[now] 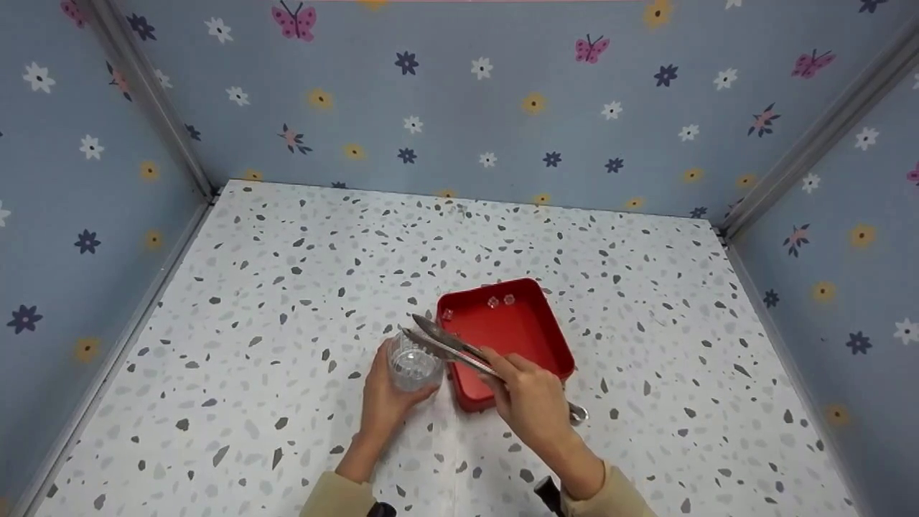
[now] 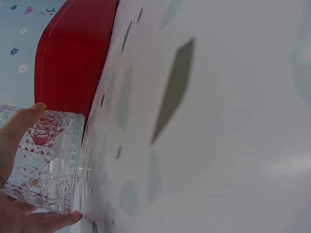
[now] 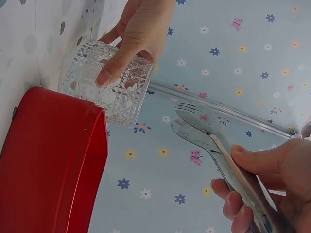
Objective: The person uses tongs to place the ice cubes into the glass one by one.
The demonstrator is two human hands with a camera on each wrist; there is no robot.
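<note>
My left hand [image 1: 384, 406] grips a clear cut-glass tumbler [image 1: 416, 375], which stands upright on the table just left of a red tray [image 1: 513, 334]. In the left wrist view the thumb and fingers wrap the patterned glass wall. My right hand [image 1: 537, 406] holds metal tongs [image 1: 454, 346] over the tray's near-left side. Their tips hang above the tumbler's mouth, slightly apart; I see nothing between them in the right wrist view. A few small clear pieces [image 1: 493, 302] lie along the tray's far and left sides. What the tumbler contains is hard to make out.
The white speckled tabletop [image 1: 287, 301] extends around the tray and tumbler. Blue flowered panels [image 1: 445, 93] enclose it at the back and both sides, with grey metal posts [image 1: 154, 93] at the corners.
</note>
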